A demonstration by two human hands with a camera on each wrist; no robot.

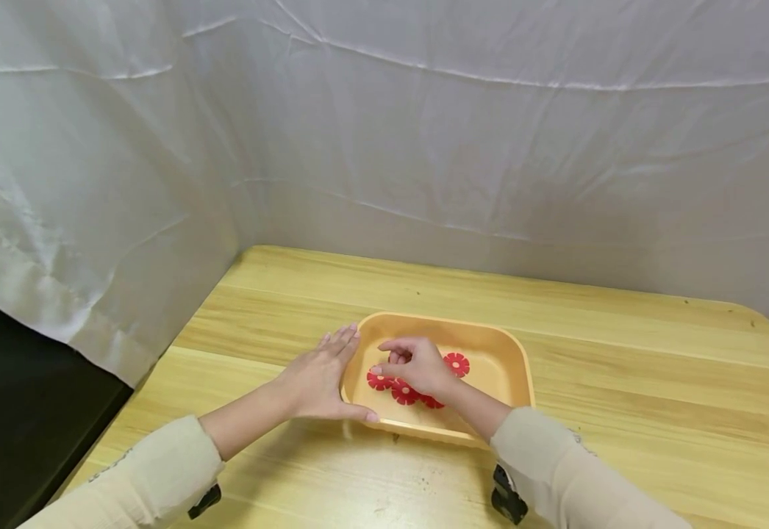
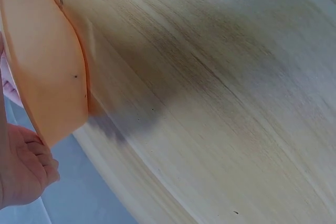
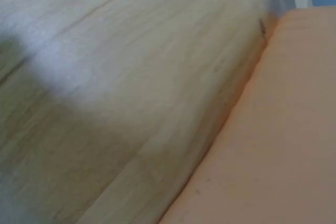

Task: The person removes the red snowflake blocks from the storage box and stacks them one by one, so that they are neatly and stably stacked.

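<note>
— Both hands are at the tray, right?

— Yes. Left hand [image 1: 318, 378] lies flat against the outer left side of the orange tray [image 1: 510, 345], fingers straight along the wall and thumb along the near edge. It grips nothing.

— And the right hand [image 1: 417, 365]?

— Inside the tray, fingers curled down onto the red flower discs [image 1: 456, 364]. Whether it pinches one, I cannot tell; the fingertips hide the contact.

— How many discs?

— 4 show: 3 lie in a row under and beside the right hand, near the tray's front left, and 1 sits just beyond the knuckles.

— Where is the tray?

— On the pale wooden worktop [image 1: 623, 353], near its front middle. The left wrist view shows the tray's orange wall resting on the wood.

— Around that?

— Cream sleeves [image 1: 159, 470] on both arms, and a white cloth [image 1: 424, 132] hanging behind and to the left.
</note>
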